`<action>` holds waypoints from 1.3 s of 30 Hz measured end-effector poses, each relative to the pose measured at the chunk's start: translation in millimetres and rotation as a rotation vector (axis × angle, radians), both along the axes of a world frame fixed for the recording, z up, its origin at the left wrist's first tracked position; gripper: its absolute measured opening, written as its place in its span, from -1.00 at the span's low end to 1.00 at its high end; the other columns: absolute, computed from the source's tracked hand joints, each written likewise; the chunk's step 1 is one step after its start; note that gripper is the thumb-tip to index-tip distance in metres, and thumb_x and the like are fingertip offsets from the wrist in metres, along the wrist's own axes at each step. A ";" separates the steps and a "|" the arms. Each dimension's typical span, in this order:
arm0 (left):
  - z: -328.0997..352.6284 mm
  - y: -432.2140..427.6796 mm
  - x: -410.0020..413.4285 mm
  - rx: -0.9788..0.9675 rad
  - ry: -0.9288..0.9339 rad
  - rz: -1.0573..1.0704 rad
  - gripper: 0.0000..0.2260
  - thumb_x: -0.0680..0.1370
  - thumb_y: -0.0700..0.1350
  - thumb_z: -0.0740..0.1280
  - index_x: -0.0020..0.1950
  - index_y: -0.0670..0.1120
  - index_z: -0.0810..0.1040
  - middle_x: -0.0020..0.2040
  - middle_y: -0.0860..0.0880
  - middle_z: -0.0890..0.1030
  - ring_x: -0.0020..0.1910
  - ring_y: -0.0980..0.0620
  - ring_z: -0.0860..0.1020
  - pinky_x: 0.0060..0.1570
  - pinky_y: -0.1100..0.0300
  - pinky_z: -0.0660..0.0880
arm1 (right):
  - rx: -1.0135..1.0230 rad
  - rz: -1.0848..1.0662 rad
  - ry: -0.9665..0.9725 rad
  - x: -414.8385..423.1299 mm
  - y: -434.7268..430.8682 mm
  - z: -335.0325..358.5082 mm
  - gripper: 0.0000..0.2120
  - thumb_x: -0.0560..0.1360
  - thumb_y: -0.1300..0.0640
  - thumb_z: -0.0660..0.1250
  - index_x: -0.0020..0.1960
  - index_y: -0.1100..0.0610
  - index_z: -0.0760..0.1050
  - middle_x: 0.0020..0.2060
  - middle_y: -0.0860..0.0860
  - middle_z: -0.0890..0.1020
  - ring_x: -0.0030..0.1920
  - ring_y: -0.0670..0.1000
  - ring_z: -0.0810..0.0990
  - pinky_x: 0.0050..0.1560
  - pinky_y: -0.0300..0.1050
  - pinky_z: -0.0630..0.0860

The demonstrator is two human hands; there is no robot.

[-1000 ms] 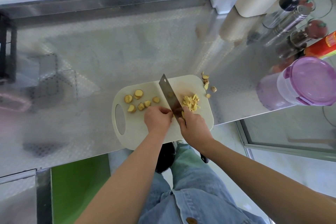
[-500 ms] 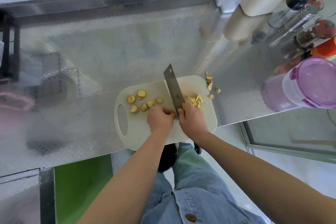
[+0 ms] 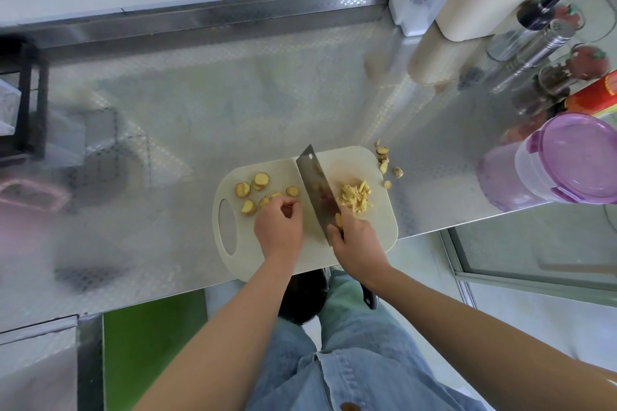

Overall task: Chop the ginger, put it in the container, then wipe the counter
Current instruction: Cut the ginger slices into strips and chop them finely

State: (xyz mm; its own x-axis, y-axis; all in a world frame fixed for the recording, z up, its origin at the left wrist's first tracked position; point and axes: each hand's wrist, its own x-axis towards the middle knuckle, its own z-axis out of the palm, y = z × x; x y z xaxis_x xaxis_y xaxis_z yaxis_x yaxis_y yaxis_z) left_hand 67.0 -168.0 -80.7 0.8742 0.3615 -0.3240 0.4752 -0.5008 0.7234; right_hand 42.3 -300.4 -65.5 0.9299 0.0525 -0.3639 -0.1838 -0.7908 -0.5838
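A cream cutting board (image 3: 350,162) lies at the front edge of the steel counter (image 3: 200,103). Several round ginger slices (image 3: 251,188) sit on its left half, and a pile of chopped ginger strips (image 3: 355,197) on its right half. My right hand (image 3: 355,243) grips the handle of a cleaver (image 3: 315,183), whose blade lies across the board between slices and pile. My left hand (image 3: 278,227) is left of the blade, its curled fingertips pinching a ginger slice (image 3: 274,196) among the others.
Ginger peel scraps (image 3: 384,162) lie on the counter off the board's right corner. A clear container with a purple lid (image 3: 577,157) stands at the right. Bottles, shakers and a cream caddy (image 3: 474,10) crowd the back right. A black rack (image 3: 30,103) stands far left.
My left hand has left the spot beside the blade and moved left onto the ginger slices. The cleaver has shifted slightly left, away from the chopped pile.
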 end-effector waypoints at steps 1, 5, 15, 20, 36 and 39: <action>1.9 2.0 0.5 0.051 -0.018 -0.001 -0.91 0.53 -0.12 0.33 -0.08 -0.09 0.63 -0.20 0.00 0.64 -0.23 0.03 0.54 -0.21 0.17 0.41 | -0.009 -0.023 0.009 1.0 -2.1 -0.9 -0.77 0.60 0.15 0.15 0.20 0.25 0.35 -0.42 -0.02 0.38 -0.38 0.03 0.38 -0.40 -0.14 0.23; 6.6 9.6 6.4 0.215 -0.056 -0.005 -0.90 0.54 -0.09 0.30 -0.03 -0.05 0.60 -0.17 0.00 0.60 -0.21 0.01 0.51 -0.28 0.17 0.34 | -0.055 -0.146 0.006 15.8 -16.3 0.1 -0.77 0.60 0.15 0.14 0.21 0.22 0.35 -0.44 0.03 0.41 -0.41 0.04 0.41 -0.39 -0.11 0.30; 8.0 15.9 34.2 0.672 -0.025 -0.318 -0.88 0.50 0.00 0.37 -0.10 0.00 0.66 -0.08 -0.06 0.45 -0.02 -0.11 0.36 -0.04 0.04 0.32 | -0.067 -0.102 0.032 25.1 -20.0 -1.2 -0.77 0.59 0.12 0.14 0.18 0.22 0.35 -0.45 0.02 0.40 -0.45 0.01 0.38 -0.45 -0.12 0.29; 7.7 14.9 36.6 0.656 -0.033 -0.345 -0.90 0.46 -0.01 0.42 -0.11 0.00 0.68 -0.10 -0.04 0.46 -0.02 -0.10 0.36 -0.08 0.06 0.29 | -0.049 -0.090 0.051 33.4 -24.6 1.9 -0.77 0.57 0.09 0.14 0.18 0.15 0.35 -0.45 0.07 0.45 -0.43 0.11 0.45 -0.36 0.09 0.54; 10.4 48.4 59.1 0.629 0.112 -0.172 -0.91 0.47 -0.01 0.42 -0.06 0.05 0.63 -0.04 -0.05 0.58 0.07 -0.12 0.38 0.00 0.07 0.31 | 0.055 -0.087 0.073 45.4 -10.6 11.0 -0.87 0.56 0.14 0.18 -0.10 0.19 0.34 -0.45 0.11 0.44 -0.48 0.05 0.36 -0.40 0.05 0.46; 9.4 51.4 59.2 0.585 0.109 -0.172 -0.92 0.48 -0.02 0.41 -0.06 0.04 0.62 -0.11 -0.05 0.63 0.04 -0.11 0.41 -0.02 0.08 0.29 | 0.051 -0.093 0.080 45.6 -11.3 10.4 -0.87 0.56 0.14 0.18 -0.11 0.19 0.32 -0.46 0.09 0.42 -0.47 0.03 0.35 -0.39 0.08 0.46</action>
State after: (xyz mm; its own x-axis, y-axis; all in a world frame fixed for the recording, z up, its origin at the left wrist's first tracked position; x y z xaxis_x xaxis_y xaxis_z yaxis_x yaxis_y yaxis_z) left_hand 126.2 -116.6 -71.2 0.9088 0.3631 -0.2056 0.4083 -0.8757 0.2580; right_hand 88.0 -311.6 -55.1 0.8999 -0.0120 -0.4359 -0.3022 -0.7378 -0.6035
